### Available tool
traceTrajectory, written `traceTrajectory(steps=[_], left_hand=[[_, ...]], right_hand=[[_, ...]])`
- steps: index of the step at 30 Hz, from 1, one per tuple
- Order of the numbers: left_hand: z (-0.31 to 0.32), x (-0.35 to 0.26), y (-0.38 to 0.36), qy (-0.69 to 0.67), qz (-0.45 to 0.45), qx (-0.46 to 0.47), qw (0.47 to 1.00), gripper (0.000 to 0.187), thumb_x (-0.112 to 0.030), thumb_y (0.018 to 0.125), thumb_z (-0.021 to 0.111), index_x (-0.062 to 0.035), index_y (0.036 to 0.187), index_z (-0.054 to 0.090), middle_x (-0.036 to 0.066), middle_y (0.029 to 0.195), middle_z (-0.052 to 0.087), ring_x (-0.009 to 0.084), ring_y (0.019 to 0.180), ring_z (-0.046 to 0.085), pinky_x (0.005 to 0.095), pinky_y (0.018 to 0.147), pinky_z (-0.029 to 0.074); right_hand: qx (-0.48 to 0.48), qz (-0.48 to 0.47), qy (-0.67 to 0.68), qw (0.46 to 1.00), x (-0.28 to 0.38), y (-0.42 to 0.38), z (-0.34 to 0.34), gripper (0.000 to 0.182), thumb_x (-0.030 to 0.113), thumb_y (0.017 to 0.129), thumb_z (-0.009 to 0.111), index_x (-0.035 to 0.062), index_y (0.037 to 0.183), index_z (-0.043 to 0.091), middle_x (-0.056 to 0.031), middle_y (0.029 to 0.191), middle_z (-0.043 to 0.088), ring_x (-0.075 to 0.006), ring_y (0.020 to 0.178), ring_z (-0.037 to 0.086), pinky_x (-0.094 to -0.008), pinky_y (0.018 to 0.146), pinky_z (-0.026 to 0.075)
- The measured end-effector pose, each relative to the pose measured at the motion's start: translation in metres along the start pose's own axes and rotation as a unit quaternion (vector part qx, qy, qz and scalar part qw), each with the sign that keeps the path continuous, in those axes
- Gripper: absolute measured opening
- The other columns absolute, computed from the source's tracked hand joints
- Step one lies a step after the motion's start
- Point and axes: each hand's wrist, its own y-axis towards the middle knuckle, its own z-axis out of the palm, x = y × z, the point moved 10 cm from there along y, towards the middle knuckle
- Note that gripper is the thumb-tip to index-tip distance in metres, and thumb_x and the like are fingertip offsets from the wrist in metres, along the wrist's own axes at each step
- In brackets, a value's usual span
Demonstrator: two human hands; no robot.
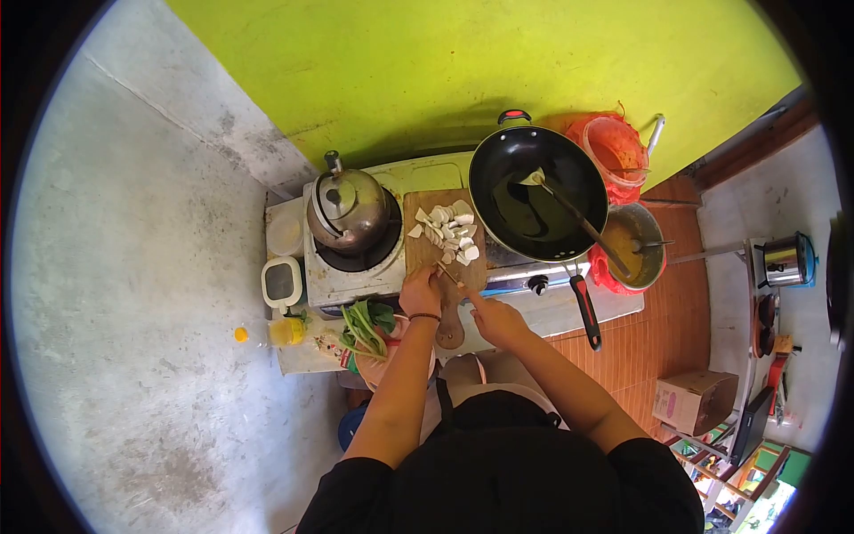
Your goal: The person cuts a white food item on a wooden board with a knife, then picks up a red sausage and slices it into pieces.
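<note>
A wooden cutting board [452, 307] lies across the stove, its handle toward me. Cut white pieces [447, 230] of some food are heaped on its far part. My right hand [500, 322] grips a knife [450, 274], whose blade points left over the near part of the board. Beside the blade, my left hand [421, 294] rests on the board with its fingers drawn together. What those fingers hold, if anything, is hidden. Leafy green stems [365, 331] lie in a container just left of my left wrist.
A kettle [349, 209] sits on the left burner. Right of the board stands a black wok [507, 200] with oil and a spatula [574, 209], its handle [585, 311] jutting toward me. Further right are a metal pot [652, 233] and a red-wrapped tub [614, 147]. A cardboard box [685, 400] is on the floor.
</note>
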Motion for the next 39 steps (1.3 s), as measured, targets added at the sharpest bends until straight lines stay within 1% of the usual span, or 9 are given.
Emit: traceTrajectory(steps=[2,5,8,11,17,23,26,29,39], left_hand=[[-0.001,-0.002,0.000,-0.003,-0.002,0.013,1.000,0.011,-0.010,0.080,0.063,-0.0092,0.089,0.069,0.009,0.090,0.068,0.0309,0.086,0.064,0.0392,0.072,0.051],[0.002,0.000,0.001,0.008,-0.004,0.020,1.000,0.011,-0.011,0.080,0.063,-0.0092,0.089,0.069,0.009,0.090,0.068,0.0311,0.086,0.064,0.0392,0.072,0.051],[0.000,-0.003,0.000,0.001,0.024,0.000,1.000,0.010,-0.011,0.081,0.064,-0.0093,0.089,0.069,0.009,0.090,0.068,0.0310,0.085,0.064,0.0390,0.072,0.051],[-0.001,-0.005,0.001,0.005,0.012,0.011,1.000,0.006,-0.012,0.081,0.064,-0.0093,0.084,0.068,0.007,0.088,0.067,0.0307,0.085,0.063,0.0390,0.072,0.051],[0.001,0.004,-0.001,-0.003,-0.008,0.006,1.000,0.010,-0.015,0.081,0.067,-0.0087,0.088,0.070,0.010,0.087,0.068,0.0313,0.082,0.064,0.0383,0.069,0.050],[0.002,0.010,0.000,-0.012,-0.025,0.012,1.000,0.010,-0.014,0.081,0.067,-0.0087,0.088,0.071,0.010,0.085,0.068,0.0310,0.078,0.064,0.0381,0.068,0.050],[0.003,0.013,-0.001,-0.017,-0.025,0.007,1.000,0.010,-0.013,0.080,0.065,-0.0087,0.088,0.071,0.010,0.085,0.068,0.0306,0.078,0.065,0.0385,0.068,0.050],[0.008,0.021,-0.001,-0.028,-0.024,0.007,0.999,0.011,-0.013,0.080,0.065,-0.0086,0.088,0.072,0.010,0.085,0.068,0.0298,0.079,0.065,0.0385,0.068,0.050],[0.002,0.016,-0.004,-0.013,-0.022,0.005,1.000,0.012,-0.014,0.080,0.065,-0.0096,0.088,0.072,0.011,0.084,0.068,0.0296,0.081,0.063,0.0394,0.070,0.050]], right_hand=[[-0.005,-0.003,-0.004,1.000,-0.002,0.001,0.003,0.056,0.015,0.091,0.052,0.0194,0.143,0.032,-0.0223,0.083,0.064,-0.0409,0.078,0.063,-0.0508,0.070,0.050],[0.018,0.019,-0.008,1.000,-0.002,0.002,0.007,0.051,0.015,0.091,0.050,0.0192,0.140,0.035,-0.0217,0.090,0.064,-0.0395,0.083,0.064,-0.0499,0.073,0.051],[0.033,0.028,-0.010,0.999,-0.005,0.006,0.015,0.052,0.015,0.091,0.049,0.0197,0.141,0.034,-0.0210,0.089,0.065,-0.0395,0.082,0.064,-0.0496,0.072,0.051],[0.016,0.020,-0.011,1.000,-0.012,0.011,0.026,0.057,0.013,0.090,0.049,0.0225,0.143,0.031,-0.0205,0.088,0.066,-0.0387,0.082,0.065,-0.0492,0.071,0.052],[0.042,0.037,-0.107,0.993,-0.016,0.013,0.027,0.064,0.010,0.088,0.050,0.0268,0.145,0.028,-0.0221,0.092,0.066,-0.0363,0.084,0.066,-0.0490,0.072,0.052],[0.016,0.015,0.009,1.000,-0.010,0.010,0.015,0.058,0.013,0.090,0.050,0.0217,0.144,0.030,-0.0215,0.091,0.065,-0.0383,0.089,0.064,-0.0499,0.075,0.051],[0.004,-0.009,0.032,0.999,-0.004,0.006,0.012,0.054,0.014,0.091,0.049,0.0187,0.142,0.032,-0.0218,0.091,0.065,-0.0393,0.088,0.063,-0.0502,0.076,0.050],[0.030,0.009,0.018,0.999,0.002,0.001,0.005,0.052,0.014,0.091,0.050,0.0179,0.140,0.034,-0.0221,0.091,0.065,-0.0391,0.088,0.064,-0.0503,0.075,0.050],[0.028,0.011,0.009,1.000,0.004,-0.003,0.006,0.049,0.015,0.091,0.050,0.0177,0.138,0.035,-0.0213,0.087,0.066,-0.0393,0.084,0.064,-0.0505,0.073,0.050]])
